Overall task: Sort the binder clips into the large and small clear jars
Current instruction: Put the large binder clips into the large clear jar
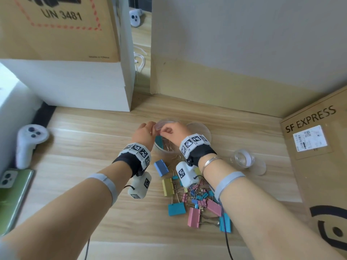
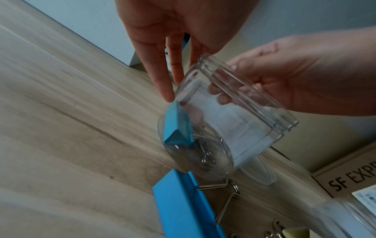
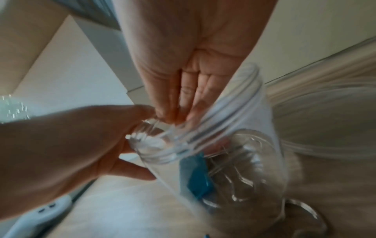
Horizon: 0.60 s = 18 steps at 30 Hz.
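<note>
The large clear jar (image 1: 166, 147) stands tilted on the wooden table, a blue binder clip (image 2: 177, 128) lying at its bottom. My left hand (image 1: 145, 131) holds the jar near its neck, with the thumb at the rim and straight fingers (image 2: 162, 72) along the side. My right hand (image 1: 171, 131) pinches the rim (image 3: 173, 127) from above. The small clear jar (image 1: 242, 158) lies on its side to the right. Loose clips (image 1: 189, 196) in blue, pink, yellow and teal are piled near my right forearm.
A clear lid (image 1: 200, 128) lies behind the large jar, another lid (image 1: 260, 167) by the small one. A white controller (image 1: 28, 143) and a phone (image 1: 13, 194) sit at the left. Cardboard boxes (image 1: 319, 147) close off the back and the right.
</note>
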Tool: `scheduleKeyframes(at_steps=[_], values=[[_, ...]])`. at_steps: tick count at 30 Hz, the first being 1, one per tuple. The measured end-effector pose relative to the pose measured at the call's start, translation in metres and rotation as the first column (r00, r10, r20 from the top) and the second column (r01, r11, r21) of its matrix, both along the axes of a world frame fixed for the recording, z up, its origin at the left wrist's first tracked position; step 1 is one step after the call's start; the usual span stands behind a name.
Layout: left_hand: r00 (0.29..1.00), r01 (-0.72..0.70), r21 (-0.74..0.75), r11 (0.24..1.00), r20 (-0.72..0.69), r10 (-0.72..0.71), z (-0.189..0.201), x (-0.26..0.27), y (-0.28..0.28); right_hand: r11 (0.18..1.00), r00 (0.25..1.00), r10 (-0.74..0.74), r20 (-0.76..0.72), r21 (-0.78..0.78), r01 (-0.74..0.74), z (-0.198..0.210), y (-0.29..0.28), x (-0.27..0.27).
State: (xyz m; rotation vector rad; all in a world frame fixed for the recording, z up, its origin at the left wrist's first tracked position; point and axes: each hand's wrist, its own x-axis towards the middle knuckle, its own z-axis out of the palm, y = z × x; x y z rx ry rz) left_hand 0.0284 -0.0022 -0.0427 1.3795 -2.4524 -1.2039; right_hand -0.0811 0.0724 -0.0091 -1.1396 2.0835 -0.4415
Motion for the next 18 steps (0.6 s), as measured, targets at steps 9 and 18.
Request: scheduleKeyframes(at_steps=[9, 18], values=[[0.972, 0.159, -0.153, 0.975, 0.196, -0.128, 0.009, 0.003, 0.016, 0.771, 0.749, 0.621, -0.229, 0.347, -0.533, -0.007, 0.054, 0.038], [0.956, 0.26, -0.308, 0.915, 0.219, -0.197, 0.009, 0.015, 0.032, 0.857, 0.84, 0.486, -0.241, 0.32, -0.404, -0.033, 0.062, 0.046]])
